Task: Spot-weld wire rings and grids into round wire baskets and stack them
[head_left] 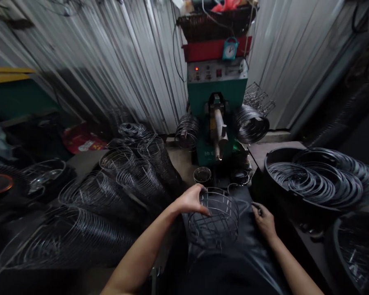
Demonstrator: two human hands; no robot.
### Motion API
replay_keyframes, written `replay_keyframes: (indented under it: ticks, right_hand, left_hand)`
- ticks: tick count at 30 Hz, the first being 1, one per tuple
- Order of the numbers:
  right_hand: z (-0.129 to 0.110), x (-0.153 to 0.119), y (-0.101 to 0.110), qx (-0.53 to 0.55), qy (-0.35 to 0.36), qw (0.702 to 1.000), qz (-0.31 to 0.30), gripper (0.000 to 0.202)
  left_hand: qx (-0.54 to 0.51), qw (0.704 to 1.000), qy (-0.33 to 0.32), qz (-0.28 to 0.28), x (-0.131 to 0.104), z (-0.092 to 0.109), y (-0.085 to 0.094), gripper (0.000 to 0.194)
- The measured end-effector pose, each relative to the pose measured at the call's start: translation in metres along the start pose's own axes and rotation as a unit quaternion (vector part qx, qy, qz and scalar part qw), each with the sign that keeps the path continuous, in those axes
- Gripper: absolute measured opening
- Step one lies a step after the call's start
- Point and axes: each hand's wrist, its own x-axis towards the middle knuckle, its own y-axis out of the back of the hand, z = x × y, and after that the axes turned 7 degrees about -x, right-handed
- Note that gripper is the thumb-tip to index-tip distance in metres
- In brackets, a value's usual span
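A round wire basket [213,223] rests over the black apron on my lap. My left hand [193,200] grips its upper rim at the left side, thumb apart from the fingers around the wires. To the right of the basket, my right hand [263,217] is closed with its fingertips pinched together; what they hold is too small and dark to make out. Beyond my hands stands a green machine [217,90] with a thick metal arm [219,133] pointing toward me.
Stacks of wire rings [95,229] cover the left side. At the right, a black tub [270,164] holds wire rings, and a second tub [335,246] holds small metal pieces. Wire coils [251,124] hang beside the machine. A corrugated metal wall [126,53] stands behind.
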Motion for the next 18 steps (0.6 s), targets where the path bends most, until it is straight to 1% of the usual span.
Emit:
replay_keyframes:
  ticks: [2, 3, 4, 5, 7, 9, 10, 11, 13, 14, 15, 16, 18]
  right_hand:
    - [0.006, -0.002, 0.005, -0.046, 0.035, 0.998, -0.034, 0.026]
    - [0.003, 0.000, 0.008, -0.053, 0.039, 0.997, -0.049, 0.027]
    - [-0.005, 0.003, 0.011, -0.052, 0.036, 0.996, -0.066, 0.028]
    - [-0.018, 0.008, 0.014, -0.048, 0.031, 0.995, -0.085, 0.029]
    - [-0.055, 0.021, 0.021, -0.037, 0.026, 0.989, -0.137, 0.030]
    - [-0.096, 0.036, 0.025, -0.046, 0.050, 0.975, -0.210, 0.026]
    - [-0.114, 0.043, 0.025, -0.046, 0.071, 0.961, -0.262, 0.021]
    - [-0.129, 0.051, 0.023, -0.048, 0.088, 0.945, -0.311, 0.016]
    - [-0.149, 0.064, 0.013, -0.062, 0.105, 0.923, -0.365, 0.012]
    - [-0.153, 0.069, 0.006, -0.072, 0.106, 0.919, -0.374, 0.011]
    - [-0.155, 0.073, -0.002, -0.083, 0.107, 0.919, -0.370, 0.012]
    - [-0.154, 0.075, -0.010, -0.093, 0.110, 0.923, -0.357, 0.012]
    - [-0.149, 0.077, -0.025, -0.112, 0.121, 0.936, -0.309, 0.011]
  left_hand:
    - [0.039, 0.995, -0.056, 0.076, -0.003, 0.007, 0.001, 0.073]
    - [0.062, 0.988, -0.078, 0.116, -0.002, 0.009, 0.000, 0.073]
    - [0.083, 0.980, -0.094, 0.153, 0.001, 0.011, -0.001, 0.074]
    - [0.101, 0.972, -0.105, 0.183, 0.005, 0.012, -0.004, 0.074]
    - [0.129, 0.960, -0.115, 0.220, 0.016, 0.011, -0.011, 0.072]
    - [0.154, 0.955, -0.118, 0.225, 0.028, 0.009, -0.021, 0.070]
    - [0.167, 0.954, -0.116, 0.220, 0.033, 0.008, -0.025, 0.070]
    - [0.179, 0.953, -0.113, 0.215, 0.038, 0.008, -0.030, 0.070]
    - [0.193, 0.954, -0.106, 0.205, 0.046, 0.007, -0.038, 0.070]
    - [0.195, 0.955, -0.103, 0.200, 0.050, 0.006, -0.041, 0.071]
    - [0.194, 0.956, -0.103, 0.194, 0.053, 0.006, -0.043, 0.070]
    - [0.189, 0.958, -0.103, 0.187, 0.056, 0.005, -0.045, 0.070]
    - [0.170, 0.965, -0.106, 0.171, 0.063, 0.003, -0.047, 0.070]
